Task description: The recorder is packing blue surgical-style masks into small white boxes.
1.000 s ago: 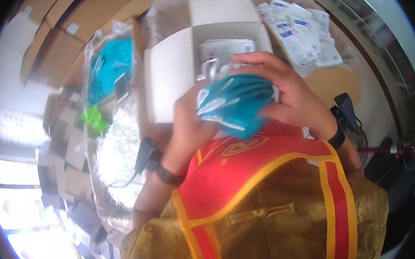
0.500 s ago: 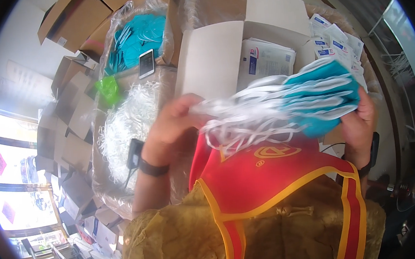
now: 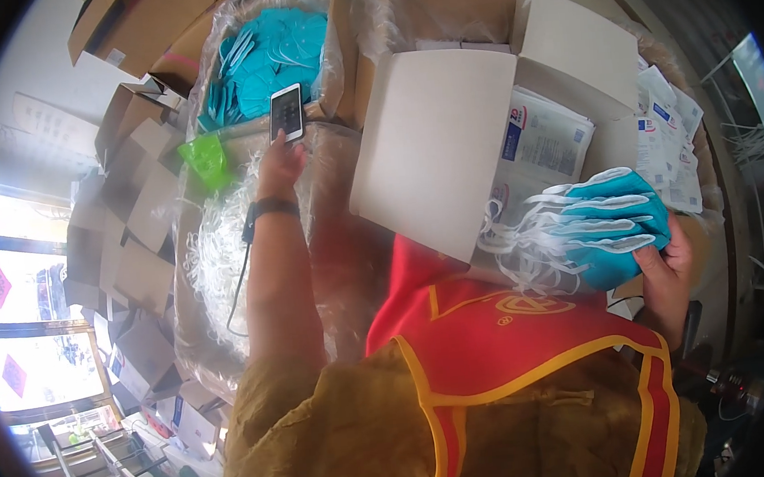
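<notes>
As right fingers (image 3: pixel 677 242) pinch teal stack (image 3: pixel 620 236), left fingers (image 3: pixel 282 138) at phone (image 3: pixel 287 111) — grip unclear —, lined cartons (image 3: pixel 333 166), bright windows (image 3: pixel 51 363)

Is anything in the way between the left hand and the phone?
No, nothing you can see. The left hand overlaps the near end of the phone; touching or not, I can't tell. The green plastic sits to the left, not between them. The right hand holds the blue-green masks farther right.
</notes>
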Available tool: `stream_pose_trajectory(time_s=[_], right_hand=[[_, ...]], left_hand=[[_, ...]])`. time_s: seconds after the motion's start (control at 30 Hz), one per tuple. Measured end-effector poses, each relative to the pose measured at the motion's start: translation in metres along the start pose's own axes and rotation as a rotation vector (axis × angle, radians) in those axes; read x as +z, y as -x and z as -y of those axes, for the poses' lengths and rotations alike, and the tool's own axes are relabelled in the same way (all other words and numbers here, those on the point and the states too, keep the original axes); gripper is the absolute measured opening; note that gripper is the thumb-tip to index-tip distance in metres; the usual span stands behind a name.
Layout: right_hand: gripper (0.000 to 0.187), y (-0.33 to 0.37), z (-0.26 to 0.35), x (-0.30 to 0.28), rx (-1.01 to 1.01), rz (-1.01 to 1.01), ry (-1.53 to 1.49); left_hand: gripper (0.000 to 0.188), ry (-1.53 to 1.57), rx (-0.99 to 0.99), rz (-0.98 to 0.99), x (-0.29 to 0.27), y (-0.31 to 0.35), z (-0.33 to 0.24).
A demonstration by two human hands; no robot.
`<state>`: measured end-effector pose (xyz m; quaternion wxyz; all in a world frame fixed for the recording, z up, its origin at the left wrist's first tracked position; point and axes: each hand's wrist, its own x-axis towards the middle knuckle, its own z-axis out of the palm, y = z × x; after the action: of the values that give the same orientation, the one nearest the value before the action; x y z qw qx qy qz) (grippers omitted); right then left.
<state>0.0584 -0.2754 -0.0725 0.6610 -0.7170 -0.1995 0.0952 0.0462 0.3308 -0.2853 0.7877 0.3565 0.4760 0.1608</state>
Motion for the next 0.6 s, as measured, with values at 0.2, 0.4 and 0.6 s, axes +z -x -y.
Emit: stream_pose_trajectory(time_s=[0.2,0.4,0.6], right_hand=[[0.043,-0.010,-0.002,0.000,0.022,-0.017,-0.037],[0.043,-0.016,0.009,0.009,0.031,0.083,-0.064],[0.041,-0.009,0.014,0.012,0.062,0.025,-0.044]], left_hand=[[0.027,0.084,0.058,0.033,-0.014,-0.016,-0.001],[0.029,-0.228,0.322,0.288,-0.083,-0.046,-0.011],[0.028,-0.194,0.316,-0.106,-0.003,0.101,0.020]])
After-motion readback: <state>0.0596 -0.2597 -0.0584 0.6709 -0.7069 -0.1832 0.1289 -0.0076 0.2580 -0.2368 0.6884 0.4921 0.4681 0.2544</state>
